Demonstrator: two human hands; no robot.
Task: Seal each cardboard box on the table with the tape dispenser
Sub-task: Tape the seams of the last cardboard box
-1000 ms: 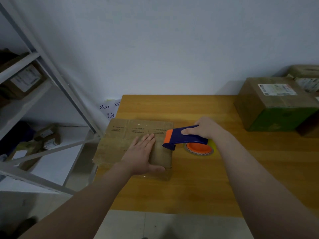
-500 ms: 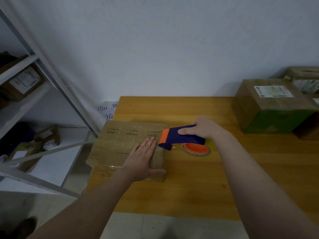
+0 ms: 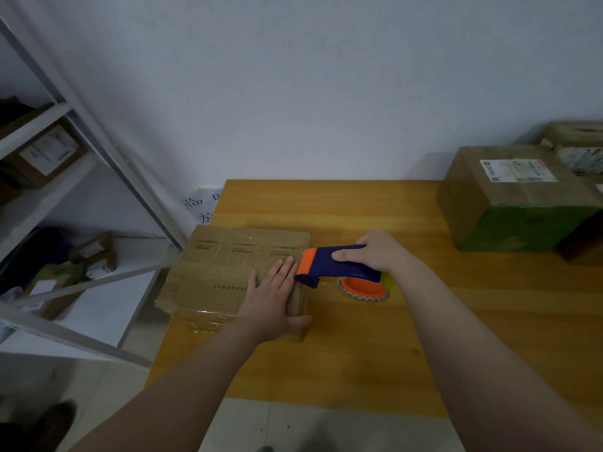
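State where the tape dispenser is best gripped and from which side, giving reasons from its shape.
Grip the tape dispenser by its long blue handle, from above and the right, as the right hand does. The handle is the one bare stretch: the orange nose points left at the flat cardboard box, and the orange roll takes up its near side.

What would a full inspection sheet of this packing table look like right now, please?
Surface: wooden table against a pale wall.
Job's things: flat cardboard box overhangs the table's left edge; tape dispenser has its nose at that box's right edge; green-sided box at far right.
Clutter: nothing seen.
Grips: left hand lies flat on the flat cardboard box; right hand holds the tape dispenser.
Cables: nothing seen.
Surroundings: metal shelf rack with parcels at left; handwritten paper by the wall.
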